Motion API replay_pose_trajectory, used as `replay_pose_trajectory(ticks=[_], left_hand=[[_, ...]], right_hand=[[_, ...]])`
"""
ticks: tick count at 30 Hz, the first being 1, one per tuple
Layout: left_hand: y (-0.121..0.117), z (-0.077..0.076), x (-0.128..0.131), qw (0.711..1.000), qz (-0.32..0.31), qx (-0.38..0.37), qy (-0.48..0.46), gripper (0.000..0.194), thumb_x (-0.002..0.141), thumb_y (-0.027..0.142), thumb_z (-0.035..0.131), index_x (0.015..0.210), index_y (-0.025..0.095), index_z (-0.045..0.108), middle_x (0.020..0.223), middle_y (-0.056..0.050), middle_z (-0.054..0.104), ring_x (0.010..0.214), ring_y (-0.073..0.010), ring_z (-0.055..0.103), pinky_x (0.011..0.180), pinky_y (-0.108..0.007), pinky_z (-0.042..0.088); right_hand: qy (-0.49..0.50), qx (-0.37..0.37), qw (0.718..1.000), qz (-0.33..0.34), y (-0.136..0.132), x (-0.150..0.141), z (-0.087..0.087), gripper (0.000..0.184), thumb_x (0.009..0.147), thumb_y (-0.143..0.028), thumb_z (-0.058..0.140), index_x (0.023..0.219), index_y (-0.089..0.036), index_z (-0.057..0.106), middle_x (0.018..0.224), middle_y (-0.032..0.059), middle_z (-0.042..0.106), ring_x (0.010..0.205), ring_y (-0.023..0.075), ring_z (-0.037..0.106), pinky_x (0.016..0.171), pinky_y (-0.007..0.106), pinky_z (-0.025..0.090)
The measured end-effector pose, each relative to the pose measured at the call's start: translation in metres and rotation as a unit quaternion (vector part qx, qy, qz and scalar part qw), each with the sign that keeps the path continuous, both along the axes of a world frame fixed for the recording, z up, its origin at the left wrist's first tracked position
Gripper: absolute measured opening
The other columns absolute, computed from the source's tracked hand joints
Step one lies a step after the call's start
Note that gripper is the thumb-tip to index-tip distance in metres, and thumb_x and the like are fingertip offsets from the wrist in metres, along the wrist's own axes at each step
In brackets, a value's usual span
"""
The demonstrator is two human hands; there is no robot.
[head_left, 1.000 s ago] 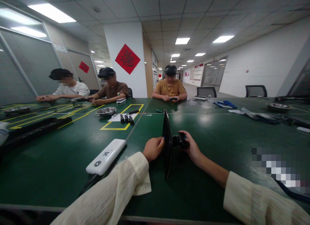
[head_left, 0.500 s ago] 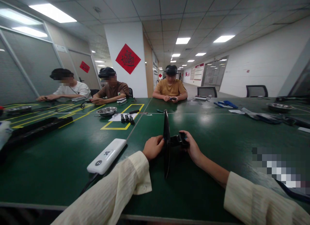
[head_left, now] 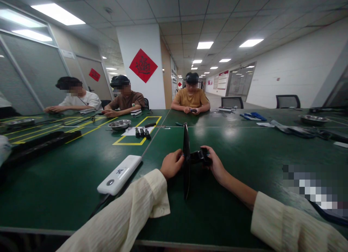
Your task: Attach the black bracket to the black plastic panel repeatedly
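Note:
A thin black panel (head_left: 186, 165) stands on its edge on the green table in front of me, seen nearly side-on. A black bracket (head_left: 198, 157) sticks out from its right face. My left hand (head_left: 172, 164) is closed at the panel's left side, thumb against it, its other fingertips partly hidden. On the other side, my right hand (head_left: 214, 161) grips the outer end of the bracket, fingers curled around it.
A white power bank (head_left: 119, 175) marked 26 lies left of my left forearm. Farther off are a metal bowl (head_left: 120, 125), several small black parts (head_left: 142, 133) and green-handled pliers (head_left: 179, 124). Three people sit across the table. Blue gloves (head_left: 253, 116) lie at right.
My hands, the panel and the bracket look almost unmoved. A light and dark shape has come in at the far left edge, and the leftmost person's hands have shifted slightly.

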State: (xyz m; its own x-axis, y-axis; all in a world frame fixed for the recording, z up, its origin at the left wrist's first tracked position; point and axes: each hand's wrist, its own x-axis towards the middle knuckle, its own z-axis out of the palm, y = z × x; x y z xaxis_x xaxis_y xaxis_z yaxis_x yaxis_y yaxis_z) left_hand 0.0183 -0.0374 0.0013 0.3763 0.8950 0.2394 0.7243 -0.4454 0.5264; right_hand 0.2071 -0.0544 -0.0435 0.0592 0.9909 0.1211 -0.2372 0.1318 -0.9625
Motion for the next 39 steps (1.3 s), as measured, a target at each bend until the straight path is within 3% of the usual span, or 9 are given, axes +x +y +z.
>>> replay_pose_trajectory(ticks=[30,39], left_hand=[[-0.0008,0.0009,-0.0006,0.999,0.01,-0.005,0.037,0.026,0.083,0.027,0.04,0.08,0.017,0.063,0.082,-0.005,0.067,0.081,-0.0189,0.061,0.072,-0.025,0.042],[0.0046,-0.005,0.0007,1.0,0.006,-0.018,-0.025,0.026,0.086,0.028,0.038,0.084,0.017,0.061,0.081,-0.004,0.066,0.08,-0.0178,0.059,0.075,-0.027,0.044]], right_hand=[[-0.003,-0.004,1.0,0.002,-0.0003,0.0007,0.002,0.042,0.067,-0.031,0.041,0.107,-0.024,0.046,0.072,-0.0016,0.052,0.053,0.012,0.047,0.042,0.021,0.032],[-0.002,0.0,1.0,0.002,0.0002,0.0008,0.0015,0.041,0.066,-0.031,0.042,0.107,-0.024,0.046,0.076,-0.0009,0.052,0.055,0.0119,0.048,0.041,0.02,0.032]])
